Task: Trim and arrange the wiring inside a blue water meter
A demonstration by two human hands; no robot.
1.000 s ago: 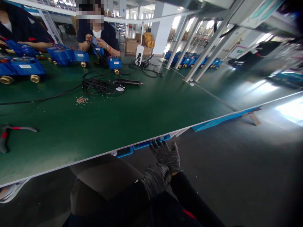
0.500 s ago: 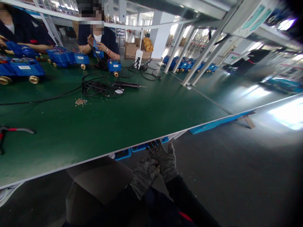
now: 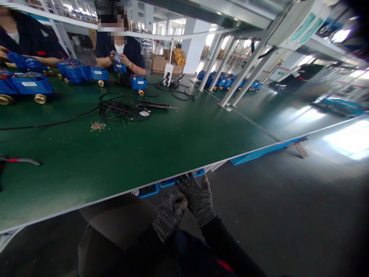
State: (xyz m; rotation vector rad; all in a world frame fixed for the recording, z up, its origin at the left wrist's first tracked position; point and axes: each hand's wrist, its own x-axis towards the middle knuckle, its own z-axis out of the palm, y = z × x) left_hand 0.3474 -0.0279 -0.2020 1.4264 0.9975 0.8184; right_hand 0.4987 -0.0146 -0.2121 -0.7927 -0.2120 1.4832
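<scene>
Both my hands wear grey knitted gloves and are held close together below the near edge of the green workbench (image 3: 161,154). My left hand (image 3: 170,215) has its fingers curled, the tips meeting at the side of the other glove. Anything pinched in them is too small or hidden to make out. My right hand (image 3: 198,200) is spread, its fingers reaching toward a blue bin (image 3: 167,182) under the bench edge. I cannot tell whether it touches the bin. Beside that sits a second blue bin (image 3: 149,190) with dark contents.
On the bench lie a heap of small screws (image 3: 98,126), a black electric screwdriver (image 3: 154,105) with coiled cable, and red-handled pliers (image 3: 20,160). Blue housings with brass fittings (image 3: 31,84) stand along the far side. Two people sit opposite; one person (image 3: 121,50) holds a blue part. Metal posts (image 3: 242,69) rise at right.
My left hand has shifted slightly left, and its fingers look more curled against the right glove. The right hand stays spread, nearly in place. The whole view has shifted a little.
</scene>
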